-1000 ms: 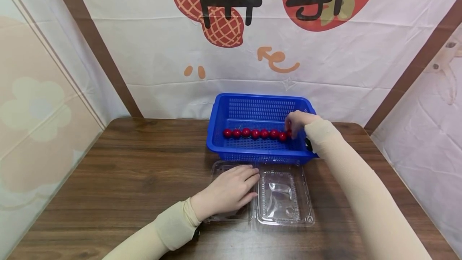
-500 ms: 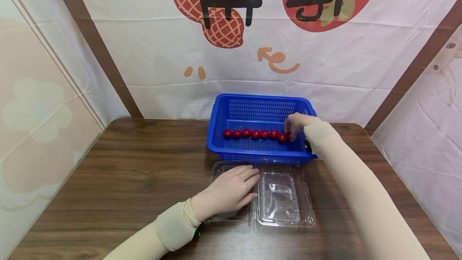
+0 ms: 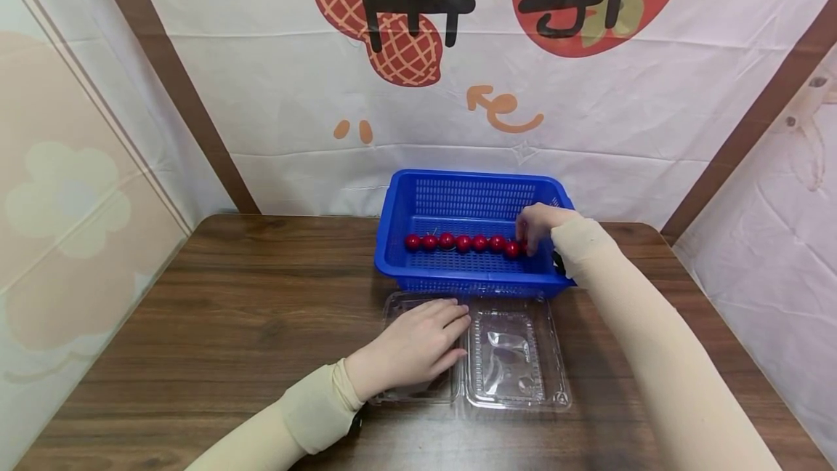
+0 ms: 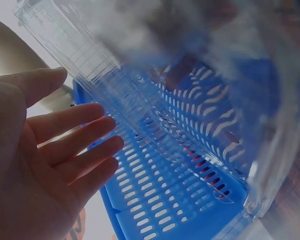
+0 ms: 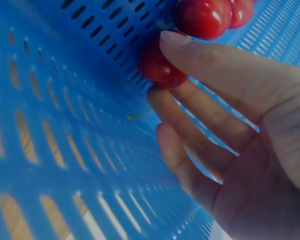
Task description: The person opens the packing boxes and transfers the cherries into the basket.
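In the head view several round red cherries (image 3: 462, 243) lie in a row across the floor of a blue slotted basket (image 3: 467, 276). My right hand (image 3: 538, 222) reaches into the basket at the right end of that row. Its thumb and fingertips pinch a cherry (image 5: 157, 67) in the right wrist view, beside the slotted wall. My left hand (image 3: 412, 344) lies over the left half of an opened clear plastic clamshell box (image 3: 549, 376), fingers extended. In the left wrist view the box's transparent wall (image 4: 85, 55) stands beyond those relaxed fingers (image 4: 85, 142).
The wooden table (image 3: 261, 325) bears the basket at its back and the box just in front of it. A white printed cloth (image 3: 294, 115) hangs right behind the basket, with more cloth panels at both sides. The box's right half (image 3: 506, 358) lies flat.
Almost nothing differs. The right hand stays at the row's right end with its cherry, and the left hand keeps its place on the box.
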The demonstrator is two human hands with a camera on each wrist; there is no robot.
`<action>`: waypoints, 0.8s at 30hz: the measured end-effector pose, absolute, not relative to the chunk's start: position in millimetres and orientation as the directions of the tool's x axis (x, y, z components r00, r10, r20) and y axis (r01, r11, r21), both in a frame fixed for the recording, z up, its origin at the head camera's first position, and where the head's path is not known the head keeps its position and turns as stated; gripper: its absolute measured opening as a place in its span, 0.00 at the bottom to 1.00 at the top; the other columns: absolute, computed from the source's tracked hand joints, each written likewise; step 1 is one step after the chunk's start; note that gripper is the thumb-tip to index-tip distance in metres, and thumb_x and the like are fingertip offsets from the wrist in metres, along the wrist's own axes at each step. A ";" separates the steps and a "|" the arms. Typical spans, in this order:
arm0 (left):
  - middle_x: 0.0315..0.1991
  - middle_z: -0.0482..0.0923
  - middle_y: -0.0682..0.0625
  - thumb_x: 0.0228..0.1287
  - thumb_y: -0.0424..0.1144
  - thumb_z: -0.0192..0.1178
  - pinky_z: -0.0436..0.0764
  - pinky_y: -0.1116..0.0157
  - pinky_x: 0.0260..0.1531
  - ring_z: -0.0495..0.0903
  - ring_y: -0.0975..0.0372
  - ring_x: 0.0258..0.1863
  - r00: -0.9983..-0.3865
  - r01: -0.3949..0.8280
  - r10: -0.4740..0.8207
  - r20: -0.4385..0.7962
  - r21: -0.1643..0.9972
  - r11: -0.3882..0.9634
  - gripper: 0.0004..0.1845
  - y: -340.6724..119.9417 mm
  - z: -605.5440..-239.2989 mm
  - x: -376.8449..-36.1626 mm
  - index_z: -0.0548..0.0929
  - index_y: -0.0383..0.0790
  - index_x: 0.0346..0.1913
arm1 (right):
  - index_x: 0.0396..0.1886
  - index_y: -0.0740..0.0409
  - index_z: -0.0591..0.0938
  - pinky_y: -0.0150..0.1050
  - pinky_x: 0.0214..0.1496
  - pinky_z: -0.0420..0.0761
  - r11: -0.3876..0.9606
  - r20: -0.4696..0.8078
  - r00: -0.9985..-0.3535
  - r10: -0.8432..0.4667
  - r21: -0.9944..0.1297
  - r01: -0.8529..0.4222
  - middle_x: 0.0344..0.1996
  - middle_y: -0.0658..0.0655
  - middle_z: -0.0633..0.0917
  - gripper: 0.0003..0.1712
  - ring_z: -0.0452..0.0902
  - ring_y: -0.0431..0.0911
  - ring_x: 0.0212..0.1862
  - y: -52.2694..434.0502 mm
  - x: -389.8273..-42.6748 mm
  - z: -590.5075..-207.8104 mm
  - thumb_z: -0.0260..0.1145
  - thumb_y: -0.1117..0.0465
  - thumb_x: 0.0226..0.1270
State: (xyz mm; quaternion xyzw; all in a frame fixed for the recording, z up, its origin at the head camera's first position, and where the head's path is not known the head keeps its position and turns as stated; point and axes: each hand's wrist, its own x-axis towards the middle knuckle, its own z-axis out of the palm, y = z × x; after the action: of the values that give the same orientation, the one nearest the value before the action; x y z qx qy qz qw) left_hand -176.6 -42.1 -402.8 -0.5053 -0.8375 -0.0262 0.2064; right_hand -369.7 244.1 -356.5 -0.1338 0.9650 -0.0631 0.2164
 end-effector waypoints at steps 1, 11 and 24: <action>0.54 0.79 0.45 0.64 0.50 0.57 0.69 0.62 0.65 0.75 0.53 0.59 -0.402 0.857 0.836 0.374 -0.167 0.487 0.23 -42.0 -402.6 -176.6 0.80 0.37 0.54 | 0.40 0.58 0.83 0.41 0.43 0.80 0.955 -0.399 -0.869 -0.291 -0.182 -0.236 0.38 0.55 0.85 0.19 0.78 0.48 0.41 244.4 -369.1 -355.7 0.77 0.64 0.45; 0.54 0.79 0.45 0.64 0.50 0.57 0.70 0.61 0.64 0.76 0.54 0.58 -0.396 0.858 0.837 0.378 -0.172 0.484 0.23 -40.5 -403.1 -175.7 0.80 0.37 0.53 | 0.40 0.57 0.83 0.42 0.43 0.79 0.961 -0.404 -0.875 -0.268 -0.173 -0.214 0.37 0.55 0.85 0.19 0.78 0.48 0.41 244.3 -366.7 -353.3 0.77 0.65 0.45; 0.54 0.79 0.45 0.64 0.50 0.57 0.70 0.61 0.65 0.75 0.53 0.59 -0.397 0.858 0.840 0.370 -0.174 0.483 0.23 -40.3 -401.6 -175.6 0.80 0.37 0.54 | 0.35 0.57 0.85 0.37 0.36 0.80 0.952 -0.391 -0.871 -0.297 -0.196 -0.237 0.33 0.53 0.86 0.15 0.79 0.45 0.35 246.8 -370.7 -355.6 0.77 0.63 0.46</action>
State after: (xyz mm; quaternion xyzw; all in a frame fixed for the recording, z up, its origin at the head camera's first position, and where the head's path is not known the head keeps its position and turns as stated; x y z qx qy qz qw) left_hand -175.6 -40.3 -401.6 -0.5081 -0.8355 -0.0223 0.2079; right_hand -370.7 246.8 -355.6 -0.1384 0.9647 -0.0710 0.2127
